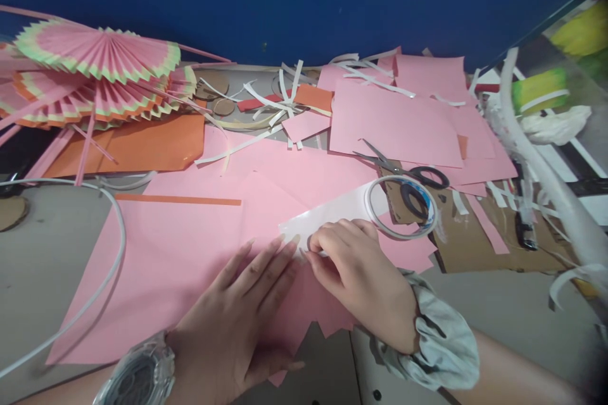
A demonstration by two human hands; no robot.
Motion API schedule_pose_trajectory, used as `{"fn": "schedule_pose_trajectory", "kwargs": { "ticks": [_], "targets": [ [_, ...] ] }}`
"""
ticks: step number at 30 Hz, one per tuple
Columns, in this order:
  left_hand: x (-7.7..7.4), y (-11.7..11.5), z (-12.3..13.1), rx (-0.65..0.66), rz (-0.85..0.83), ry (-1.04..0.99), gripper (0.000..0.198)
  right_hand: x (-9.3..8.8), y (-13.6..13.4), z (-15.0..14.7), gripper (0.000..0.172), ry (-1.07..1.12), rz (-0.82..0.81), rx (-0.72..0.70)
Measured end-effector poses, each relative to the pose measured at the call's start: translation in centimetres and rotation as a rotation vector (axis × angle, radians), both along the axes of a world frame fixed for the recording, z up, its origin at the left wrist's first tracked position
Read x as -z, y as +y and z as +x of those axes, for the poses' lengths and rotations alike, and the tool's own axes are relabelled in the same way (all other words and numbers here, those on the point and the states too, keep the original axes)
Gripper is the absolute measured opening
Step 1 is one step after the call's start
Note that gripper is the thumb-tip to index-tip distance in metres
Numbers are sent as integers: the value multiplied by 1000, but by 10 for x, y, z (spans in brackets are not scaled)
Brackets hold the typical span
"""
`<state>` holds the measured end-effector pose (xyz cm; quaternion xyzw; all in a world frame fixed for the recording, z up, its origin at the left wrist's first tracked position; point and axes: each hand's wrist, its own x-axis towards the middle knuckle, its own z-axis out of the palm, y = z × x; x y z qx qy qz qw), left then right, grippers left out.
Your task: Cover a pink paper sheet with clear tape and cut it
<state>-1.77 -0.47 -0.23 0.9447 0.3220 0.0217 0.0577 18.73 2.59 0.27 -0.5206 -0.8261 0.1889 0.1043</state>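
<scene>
My left hand (pixel 256 304) lies flat with fingers stretched over a pink paper sheet (pixel 190 259), its fingertips touching the end of a wide white tape strip (pixel 327 209). Bent over that strip, my right hand (pixel 358 262) pinches it near the end, though the fingers partly hide the grip. The strip runs up to a tape roll (pixel 403 236), a pale ring with blue inside. Scissors (pixel 396 169) with black handles lie open behind the roll, one handle loop seen through it. An orange strip (pixel 178 200) edges the left sheet's top.
Pleated pink paper fans (pixel 102 54) stand at the back left, above an orange sheet (pixel 142 145). White paper strips (pixel 285 101) and stacked pink sheets (pixel 399 120) lie behind. Cardboard (pixel 475 240) is at right; a white cable (pixel 121 247) curves at left.
</scene>
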Motion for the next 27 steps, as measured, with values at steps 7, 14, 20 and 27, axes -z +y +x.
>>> {"fn": "schedule_pose_trajectory", "kwargs": {
  "ticks": [7, 14, 20, 27],
  "targets": [
    [4, 1, 1, 5, 26, -65, 75, -3, 0, 2, 4, 3, 42, 23],
    [3, 4, 5, -9, -29, -20, 78, -9, 2, 0, 8, -187, 222, -11],
    [2, 1, 5, -27, -14, -15, 79, -17, 5, 14, 19, -330, 255, -23],
    [-2, -5, 2, -52, 27, -23, 65, -21, 5, 24, 22, -167, 28, 25]
  ]
}}
